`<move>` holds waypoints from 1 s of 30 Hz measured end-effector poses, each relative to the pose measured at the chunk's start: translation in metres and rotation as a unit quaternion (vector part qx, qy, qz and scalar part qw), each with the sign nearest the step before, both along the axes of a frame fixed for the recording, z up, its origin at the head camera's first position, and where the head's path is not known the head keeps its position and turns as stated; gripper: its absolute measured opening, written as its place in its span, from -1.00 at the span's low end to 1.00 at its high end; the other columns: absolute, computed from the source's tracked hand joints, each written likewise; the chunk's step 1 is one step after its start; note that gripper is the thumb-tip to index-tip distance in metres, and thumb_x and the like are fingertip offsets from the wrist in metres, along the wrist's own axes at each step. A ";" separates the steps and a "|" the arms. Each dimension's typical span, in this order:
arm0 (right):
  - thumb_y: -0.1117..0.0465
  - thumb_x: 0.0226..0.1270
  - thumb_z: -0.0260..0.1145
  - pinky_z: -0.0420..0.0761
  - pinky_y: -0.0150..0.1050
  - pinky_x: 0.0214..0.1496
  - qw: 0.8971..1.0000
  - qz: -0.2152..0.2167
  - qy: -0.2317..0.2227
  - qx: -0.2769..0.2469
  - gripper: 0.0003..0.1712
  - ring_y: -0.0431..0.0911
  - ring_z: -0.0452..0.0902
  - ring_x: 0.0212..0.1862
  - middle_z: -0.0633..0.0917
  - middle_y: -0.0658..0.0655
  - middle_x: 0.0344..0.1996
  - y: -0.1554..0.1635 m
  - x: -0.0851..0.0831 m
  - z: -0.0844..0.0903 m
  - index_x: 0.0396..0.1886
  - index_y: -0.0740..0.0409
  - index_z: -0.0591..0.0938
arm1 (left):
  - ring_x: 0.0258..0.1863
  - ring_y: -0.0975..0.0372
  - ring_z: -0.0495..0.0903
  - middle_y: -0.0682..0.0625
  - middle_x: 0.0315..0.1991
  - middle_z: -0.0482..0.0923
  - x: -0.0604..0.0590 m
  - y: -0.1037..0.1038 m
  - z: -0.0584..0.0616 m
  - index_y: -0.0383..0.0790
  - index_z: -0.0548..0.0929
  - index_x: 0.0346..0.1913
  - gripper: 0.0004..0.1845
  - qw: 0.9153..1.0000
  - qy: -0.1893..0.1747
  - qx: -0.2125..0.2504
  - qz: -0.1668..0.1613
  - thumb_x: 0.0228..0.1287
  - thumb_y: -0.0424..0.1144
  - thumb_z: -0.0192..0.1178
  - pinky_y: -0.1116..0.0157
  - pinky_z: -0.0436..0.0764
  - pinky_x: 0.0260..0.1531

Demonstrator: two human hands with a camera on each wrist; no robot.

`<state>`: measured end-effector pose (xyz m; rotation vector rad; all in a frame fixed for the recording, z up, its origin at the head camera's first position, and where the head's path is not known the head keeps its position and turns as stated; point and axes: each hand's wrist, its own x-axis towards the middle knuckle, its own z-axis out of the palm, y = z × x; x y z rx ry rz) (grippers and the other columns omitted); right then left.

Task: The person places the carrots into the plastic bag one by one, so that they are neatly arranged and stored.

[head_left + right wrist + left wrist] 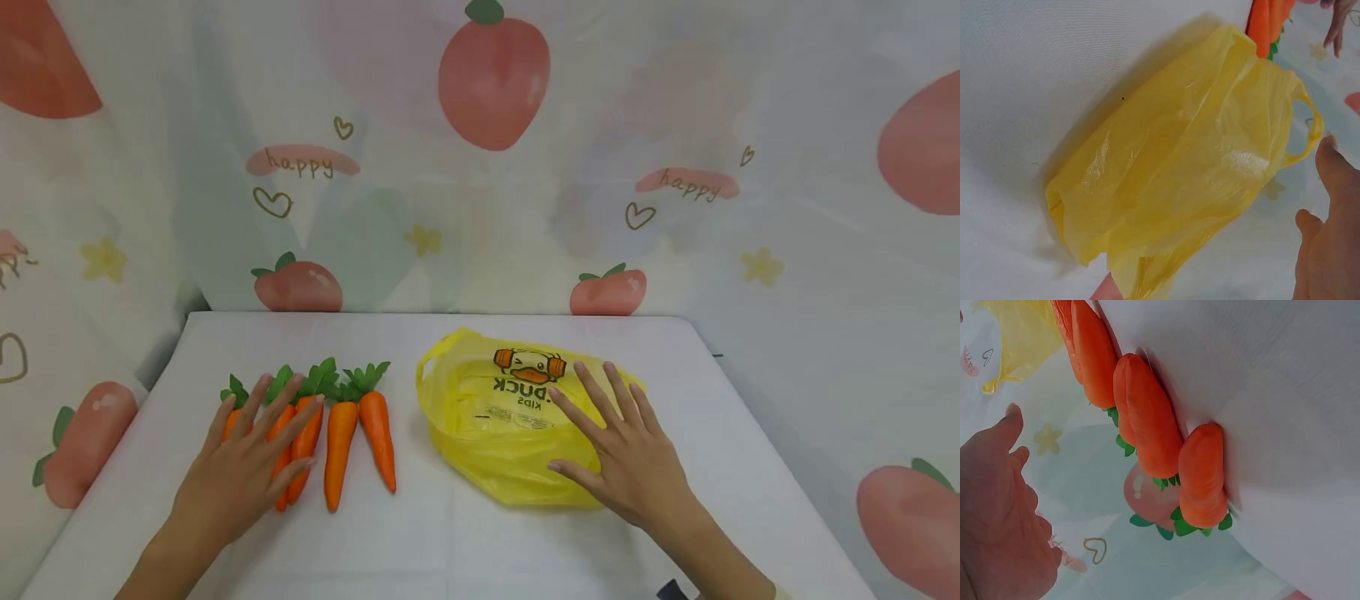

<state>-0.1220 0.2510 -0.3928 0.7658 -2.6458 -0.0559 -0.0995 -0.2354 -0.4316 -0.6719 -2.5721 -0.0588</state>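
Several orange carrots (341, 450) with green leafy tops lie in a row at the left of the white table. Over the leftmost ones my left hand (238, 467) is held with fingers spread, hiding parts of them. In the left wrist view the hand (1004, 512) is apart from the carrots (1147, 419). A yellow plastic bag (487, 467) printed with a duck lies to the right of the carrots. My right hand (630, 458) spreads its fingers above the bag's right side. The right wrist view shows the bag's loop handle (1315, 128) close to the thumb; contact is unclear.
A white cloth covers the table (405, 550). Behind and at both sides hangs a curtain (480, 225) printed with fruit, hearts and the word "happy". A small dark object (672, 590) shows at the bottom edge near the right forearm.
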 end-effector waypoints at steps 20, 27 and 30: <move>-0.44 0.46 0.10 -0.30 0.17 0.58 0.997 -0.058 -0.052 -0.009 -0.08 0.24 -0.41 0.63 -0.16 0.16 0.67 0.010 0.001 -0.007 0.67 -0.18 0.20 | 0.62 -0.12 -0.22 -0.09 0.68 -0.17 -0.002 0.012 -0.003 0.01 0.22 0.62 -0.14 0.998 -0.046 0.002 0.035 0.54 0.42 -0.61 -0.25 -0.11 0.48; -0.36 0.52 0.10 -0.36 0.18 0.57 0.992 -0.083 -0.083 -0.039 -0.14 0.16 -0.53 0.63 -0.29 0.11 0.67 0.005 0.001 -0.014 0.67 -0.17 0.19 | 0.62 -0.11 -0.27 -0.10 0.68 -0.20 0.001 0.011 -0.003 -0.08 0.30 0.59 -0.08 0.995 -0.066 -0.016 0.069 0.52 0.41 -0.64 -0.19 -0.30 0.49; -0.35 0.52 0.11 -0.34 0.21 0.57 0.992 -0.085 -0.087 -0.045 -0.14 0.17 -0.52 0.63 -0.31 0.10 0.67 0.004 0.000 -0.018 0.67 -0.17 0.18 | 0.62 -0.12 -0.29 -0.12 0.68 -0.21 0.002 0.010 -0.002 -0.09 0.32 0.58 -0.25 0.993 -0.078 -0.022 0.082 0.57 0.31 -0.12 -0.20 -0.31 0.49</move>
